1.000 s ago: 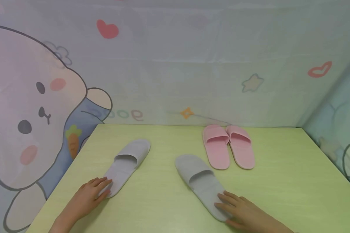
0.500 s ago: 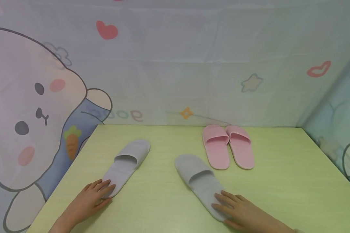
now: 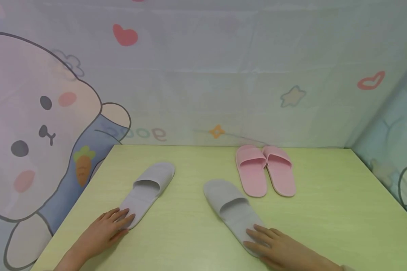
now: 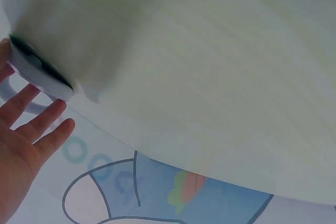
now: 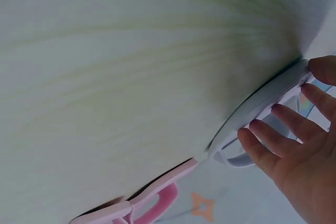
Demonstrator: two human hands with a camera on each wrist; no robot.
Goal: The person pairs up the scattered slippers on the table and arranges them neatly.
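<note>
Two pale grey slippers lie apart on the table, toes pointing away and heels toward me. My left hand (image 3: 103, 231) rests its spread, nearly straight fingers on the heel of the left grey slipper (image 3: 141, 197). On the other side, my right hand (image 3: 278, 246) lies over the heel of the right grey slipper (image 3: 232, 209), fingers extended. The left wrist view shows fingertips against the edge of the grey slipper (image 4: 44, 77). In the right wrist view, thumb and fingertips touch the sole edge of the other grey slipper (image 5: 268, 95).
A pair of pink slippers, the left one (image 3: 253, 177) and the right one (image 3: 282, 177), sits side by side at the back of the light green table (image 3: 339, 210). Behind the table hangs a printed cloth (image 3: 203, 75) with a cartoon animal at left.
The right hand has shifted slightly left over its grey slipper. The left hand has slid a little right and toward me on its heel. The slippers have stayed in place.
</note>
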